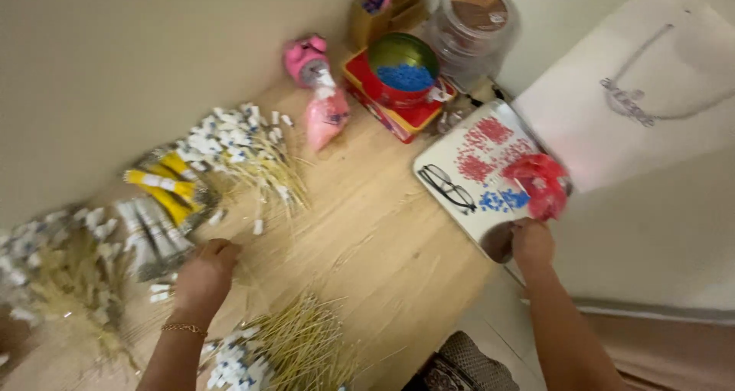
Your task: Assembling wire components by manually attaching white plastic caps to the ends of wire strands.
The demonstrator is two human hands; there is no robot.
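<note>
Head view: hands point(205, 272) apart, seemingly curled.

This looks like a home craft corner. A pale wooden table point(383, 238) stands pushed against a plain beige wall point(115, 62), crowded with handwork supplies: bundles of thin sticks with white tips point(245, 150), a red tin of blue beads point(403, 73), a white tray point(459, 169) scattered with red and blue beads, a lidded clear plastic jar point(475, 23) and a pen holder point(380, 8). A white paper bag point(651, 77) leans beside the table.
</note>
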